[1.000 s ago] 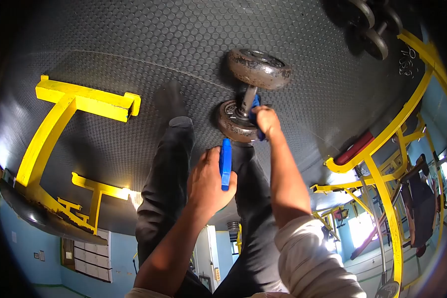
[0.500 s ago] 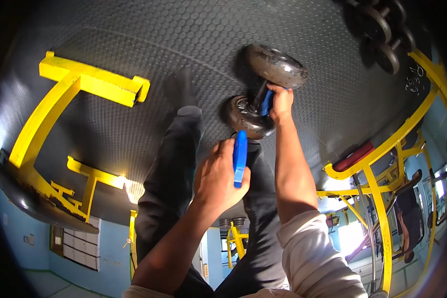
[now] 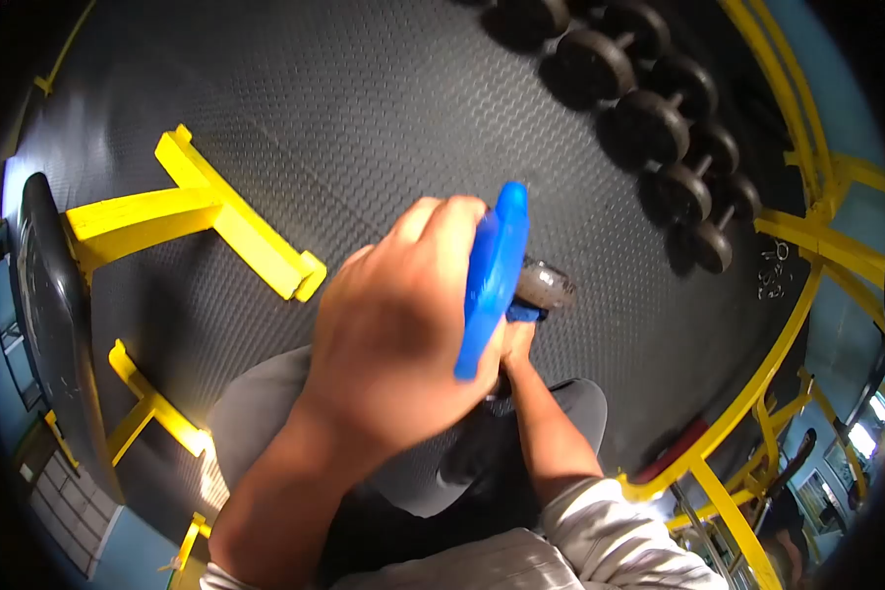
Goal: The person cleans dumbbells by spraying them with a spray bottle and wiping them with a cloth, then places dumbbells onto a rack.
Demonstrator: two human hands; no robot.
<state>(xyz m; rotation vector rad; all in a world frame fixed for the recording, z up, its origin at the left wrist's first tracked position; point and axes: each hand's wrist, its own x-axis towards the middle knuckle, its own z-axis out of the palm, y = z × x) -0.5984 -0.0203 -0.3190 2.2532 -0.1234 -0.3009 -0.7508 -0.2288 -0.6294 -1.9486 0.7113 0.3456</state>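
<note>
- Left hand (image 3: 393, 315): nearest the camera, clamped on a blue plastic implement (image 3: 497, 280), held above the lap.
- Right hand (image 3: 517, 344): beyond it, partly hidden, gripping a blue cloth (image 3: 527, 313).
- Dumbbell (image 3: 546, 284): touching the cloth, mostly obscured by the left hand.
- Yellow stand (image 3: 241, 231): on the textured floor (image 3: 383, 118), to the left.
- Row of dumbbells (image 3: 651, 126): farther off, right, near a yellow frame (image 3: 806, 231).
</note>
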